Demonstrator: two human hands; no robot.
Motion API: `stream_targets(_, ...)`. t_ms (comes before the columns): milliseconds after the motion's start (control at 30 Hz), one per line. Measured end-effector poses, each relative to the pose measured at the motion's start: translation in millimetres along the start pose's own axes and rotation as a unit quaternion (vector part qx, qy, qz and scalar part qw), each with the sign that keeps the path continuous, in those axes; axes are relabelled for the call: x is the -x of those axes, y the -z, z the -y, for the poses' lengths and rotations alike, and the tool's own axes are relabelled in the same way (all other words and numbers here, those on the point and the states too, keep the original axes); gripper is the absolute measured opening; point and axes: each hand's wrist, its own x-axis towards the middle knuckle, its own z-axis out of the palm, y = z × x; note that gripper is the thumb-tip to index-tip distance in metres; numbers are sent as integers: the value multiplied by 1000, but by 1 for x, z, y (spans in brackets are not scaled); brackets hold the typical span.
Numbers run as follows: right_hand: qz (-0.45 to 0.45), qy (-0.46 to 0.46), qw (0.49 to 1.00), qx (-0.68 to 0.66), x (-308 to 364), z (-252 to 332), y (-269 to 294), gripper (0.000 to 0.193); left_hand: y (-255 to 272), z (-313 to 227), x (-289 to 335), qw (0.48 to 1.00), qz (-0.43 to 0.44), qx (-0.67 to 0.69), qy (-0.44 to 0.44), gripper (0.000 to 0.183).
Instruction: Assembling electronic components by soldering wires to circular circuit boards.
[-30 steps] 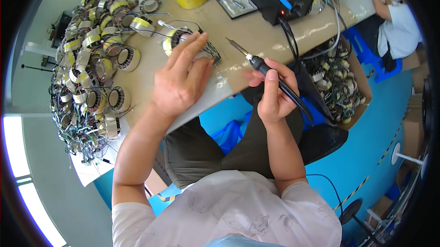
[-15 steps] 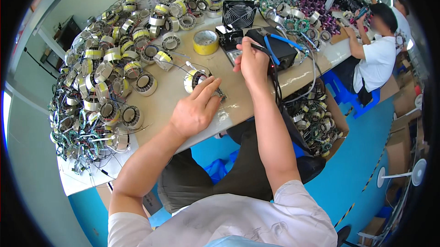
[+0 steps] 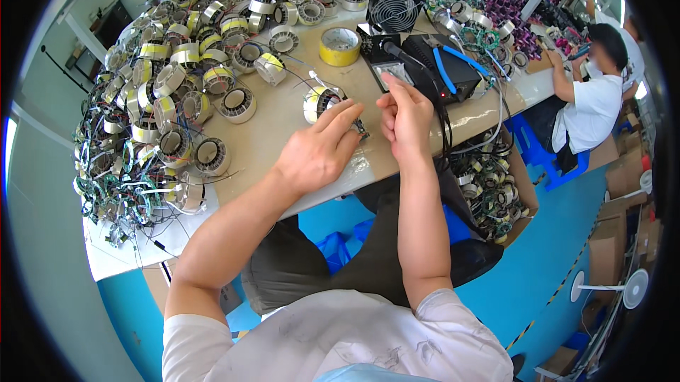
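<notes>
Now that I've parked the soldering iron (image 3: pixel 398 50) at its black stand (image 3: pixel 370 43), my right hand (image 3: pixel 408 118) looks empty: fingers loosely curled, nothing visible between them. One second ago it held the iron beside the work; now it's back near the left hand (image 3: pixel 319 152), just apart from it.

Left hasn't left the yellow-taped stator (image 3: pixel 319 104), which lies on the brown bench cover (image 3: pixel 265 141) just past those fingers, clear of the stator pile (image 3: pixel 170 79). Left fingers partly hide a small circuit board (image 3: pixel 363 129); can't tell if they're pinching it or only pressing.

My read: soldering is paused or done on this piece, so right is free for handling. Soldering station (image 3: pixel 460 79) light shows red.
</notes>
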Motion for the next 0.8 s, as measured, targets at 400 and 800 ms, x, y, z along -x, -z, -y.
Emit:
stream_targets(400,5,142,982,123,9,-27,0,30,4,17,0,979,-152,23,134,15)
stream_targets(800,163,175,967,82,11,-29,10,41,2,13,-2,985,-155,-2,71,21)
